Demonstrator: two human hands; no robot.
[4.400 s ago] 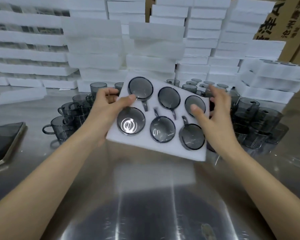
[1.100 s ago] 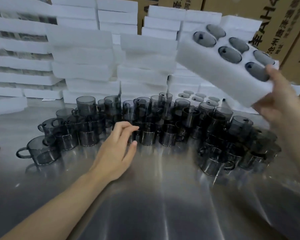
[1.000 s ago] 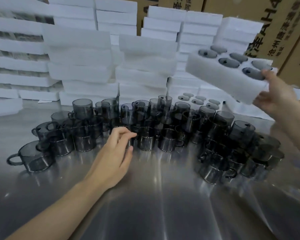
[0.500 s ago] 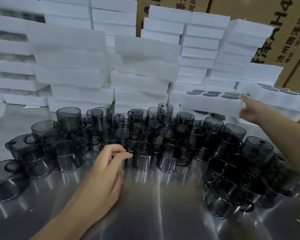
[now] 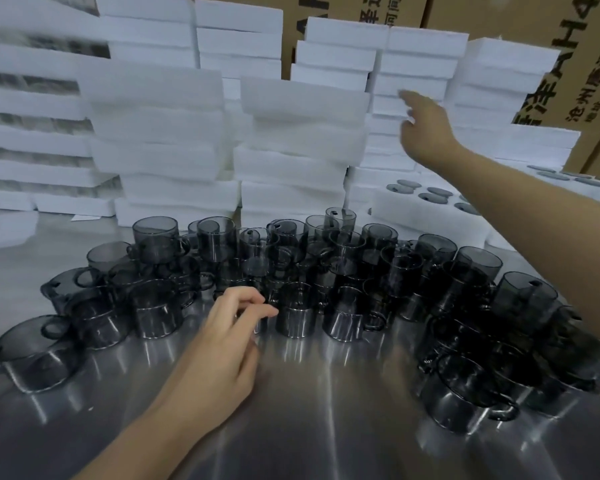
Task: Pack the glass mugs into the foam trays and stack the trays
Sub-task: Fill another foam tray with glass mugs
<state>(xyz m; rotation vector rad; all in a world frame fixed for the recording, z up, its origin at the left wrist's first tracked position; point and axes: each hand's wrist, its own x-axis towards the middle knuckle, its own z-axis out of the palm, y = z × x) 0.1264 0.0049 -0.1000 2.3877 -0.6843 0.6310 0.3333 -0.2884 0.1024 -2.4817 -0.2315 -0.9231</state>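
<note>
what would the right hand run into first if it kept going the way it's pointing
Most likely the stack of white foam trays right behind it: the right hand reaches up and away with fingers extended toward that stack's front edges. Blur hides whether it already touches.

Right hand blurred, packed tray partly behind forearm

The glass mugs stand clustered across the middle of the table, with stacked foam trays behind them, a filled tray at rear right, and cartons behind the stacks.
</note>
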